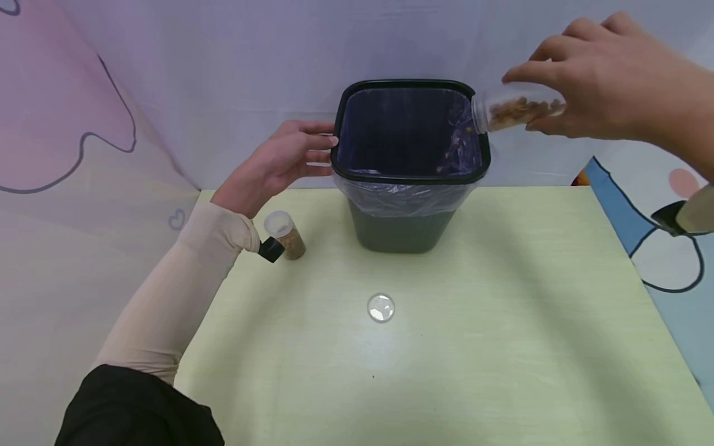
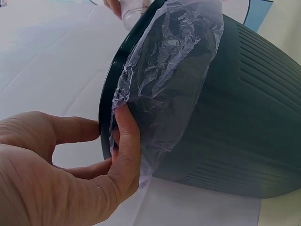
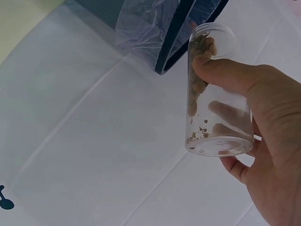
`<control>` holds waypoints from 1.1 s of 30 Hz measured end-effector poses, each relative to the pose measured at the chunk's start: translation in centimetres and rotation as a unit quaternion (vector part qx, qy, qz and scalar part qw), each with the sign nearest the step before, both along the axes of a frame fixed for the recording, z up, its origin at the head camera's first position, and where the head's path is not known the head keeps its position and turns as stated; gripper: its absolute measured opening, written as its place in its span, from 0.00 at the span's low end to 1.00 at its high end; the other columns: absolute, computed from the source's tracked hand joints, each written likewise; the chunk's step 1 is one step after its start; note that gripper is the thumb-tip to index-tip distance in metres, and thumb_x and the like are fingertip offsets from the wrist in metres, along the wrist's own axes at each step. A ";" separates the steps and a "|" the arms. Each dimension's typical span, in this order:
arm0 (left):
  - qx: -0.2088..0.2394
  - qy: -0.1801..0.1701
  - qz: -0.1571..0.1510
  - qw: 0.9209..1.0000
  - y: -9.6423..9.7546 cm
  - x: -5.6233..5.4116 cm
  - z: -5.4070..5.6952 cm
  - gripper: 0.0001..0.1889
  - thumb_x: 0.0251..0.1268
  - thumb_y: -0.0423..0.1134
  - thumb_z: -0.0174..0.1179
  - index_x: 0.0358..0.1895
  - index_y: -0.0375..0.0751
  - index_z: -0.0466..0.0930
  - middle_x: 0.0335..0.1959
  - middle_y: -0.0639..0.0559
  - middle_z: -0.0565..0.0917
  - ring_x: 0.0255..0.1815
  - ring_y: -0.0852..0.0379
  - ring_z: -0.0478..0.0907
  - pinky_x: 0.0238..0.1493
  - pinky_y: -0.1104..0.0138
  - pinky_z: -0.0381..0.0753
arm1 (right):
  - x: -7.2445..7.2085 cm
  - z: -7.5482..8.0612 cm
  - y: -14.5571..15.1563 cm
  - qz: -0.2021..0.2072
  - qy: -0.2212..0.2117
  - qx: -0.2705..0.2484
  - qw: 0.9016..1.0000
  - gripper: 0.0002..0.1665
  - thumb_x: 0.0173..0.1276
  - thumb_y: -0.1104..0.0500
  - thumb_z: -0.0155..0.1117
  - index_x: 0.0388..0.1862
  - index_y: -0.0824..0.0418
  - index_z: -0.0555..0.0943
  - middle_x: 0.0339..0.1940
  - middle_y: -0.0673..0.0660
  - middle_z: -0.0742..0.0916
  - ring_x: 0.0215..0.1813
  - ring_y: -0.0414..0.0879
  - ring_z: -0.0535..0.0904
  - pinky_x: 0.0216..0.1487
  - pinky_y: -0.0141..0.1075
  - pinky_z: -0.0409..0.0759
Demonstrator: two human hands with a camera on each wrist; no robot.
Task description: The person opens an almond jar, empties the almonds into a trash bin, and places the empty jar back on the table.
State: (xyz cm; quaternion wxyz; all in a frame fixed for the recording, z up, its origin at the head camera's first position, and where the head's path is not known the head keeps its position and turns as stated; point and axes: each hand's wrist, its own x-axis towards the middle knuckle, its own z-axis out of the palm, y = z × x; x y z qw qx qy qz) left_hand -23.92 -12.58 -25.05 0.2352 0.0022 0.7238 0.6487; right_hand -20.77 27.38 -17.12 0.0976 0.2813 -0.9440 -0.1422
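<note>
Right now your right hand (image 1: 608, 83) is clamped round the jar (image 1: 515, 113), thumb along one side and fingers on the other. You hold it tipped nearly onto its side, its mouth at the right rim of the bin (image 1: 398, 234); whether the two touch, I can't tell. Brown pieces lie along the jar's lower wall, with small dark bits near its base.

Your left hand (image 1: 284, 158) grips the bin's left rim, one digit against the dark edge and another pressing the liner (image 1: 409, 198) just below it. The liner folds out over the rim.

On the table (image 1: 502, 347), a second jar (image 1: 292, 243) with brown contents stands near your left wrist. A clear disc (image 1: 381, 308) lies in front of the bin.
</note>
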 end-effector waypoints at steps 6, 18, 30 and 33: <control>0.000 -0.001 0.001 1.000 -0.1 0.0 0.1 0.28 0.82 0.35 0.53 0.81 0.45 0.63 0.68 0.50 0.74 0.49 0.55 0.79 0.73 0.54 0.76 | -0.2 0.0 0.2 0.013 0.010 -0.003 1.000 0.51 0.50 0.63 0.84 0.73 0.62 0.71 0.66 0.77 0.74 0.68 0.74 0.61 0.67 0.71 0.62; 0.003 -0.002 0.000 1.000 0.1 0.1 0.2 0.28 0.82 0.35 0.52 0.81 0.45 0.63 0.64 0.51 0.75 0.46 0.56 0.78 0.71 0.55 0.76 | 0.1 0.0 -0.3 0.044 0.029 0.018 0.998 0.50 0.48 0.65 0.85 0.71 0.63 0.73 0.65 0.76 0.75 0.69 0.74 0.63 0.70 0.70 0.61; 0.008 0.000 0.001 1.000 0.1 0.0 0.3 0.27 0.81 0.34 0.53 0.80 0.44 0.64 0.61 0.52 0.76 0.45 0.57 0.79 0.72 0.54 0.75 | 0.2 -0.1 -0.5 0.045 0.031 0.022 0.998 0.51 0.46 0.66 0.87 0.70 0.64 0.73 0.65 0.77 0.75 0.69 0.74 0.62 0.72 0.70 0.60; 0.006 0.001 0.002 1.000 0.1 0.0 0.2 0.27 0.82 0.35 0.52 0.80 0.44 0.64 0.61 0.51 0.76 0.46 0.56 0.79 0.73 0.53 0.75 | 0.2 -0.2 -0.5 0.048 0.035 0.024 0.998 0.51 0.46 0.66 0.87 0.70 0.64 0.73 0.64 0.77 0.75 0.69 0.74 0.62 0.71 0.70 0.60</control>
